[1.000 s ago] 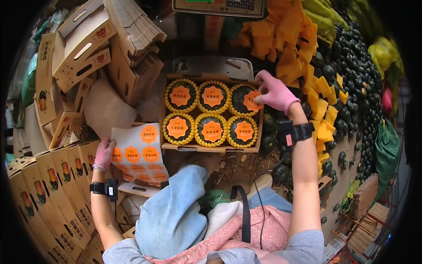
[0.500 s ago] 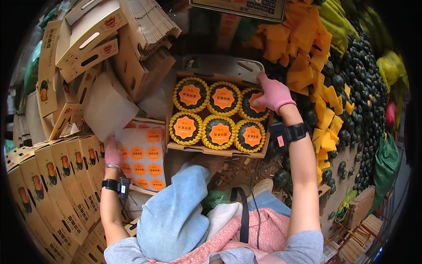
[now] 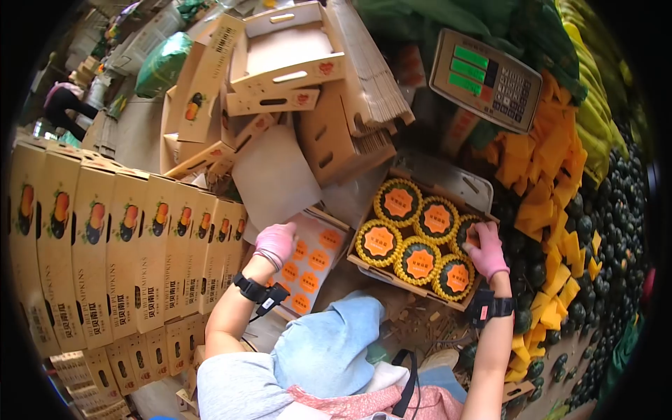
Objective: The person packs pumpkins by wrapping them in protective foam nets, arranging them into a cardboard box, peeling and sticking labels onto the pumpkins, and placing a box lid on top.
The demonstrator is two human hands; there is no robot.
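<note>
My left hand point(image 3: 274, 245), in a pink glove, is closed at the upper left corner of a sheet of orange stickers point(image 3: 315, 262). Its fingertips meet the lower edge of a blank pale sheet point(image 3: 271, 171); what they hold, if anything, is hidden. My right hand point(image 3: 488, 253), also pink-gloved, lies with thumb and fingers apart over a dark green pumpkin point(image 3: 462, 238) at the right of a cardboard box point(image 3: 409, 288). Several pumpkins in yellow foam nets, such as the front left one point(image 3: 379, 243), sit in that box with orange labels facing up.
Printed cartons point(image 3: 147, 245) are stacked at left. Open boxes point(image 3: 287, 52) and flat cardboard point(image 3: 364, 70) stand behind. A scale display point(image 3: 483, 80) is at upper right. Orange foam pieces point(image 3: 539, 168) and a heap of dark pumpkins point(image 3: 616, 203) lie at right. Another person point(image 3: 66, 105) is far left.
The view has turned left, so everything appears farther right. My right fingers have drawn in from the box's corner over the pumpkin. My left fingers have curled at the sticker sheet's corner.
</note>
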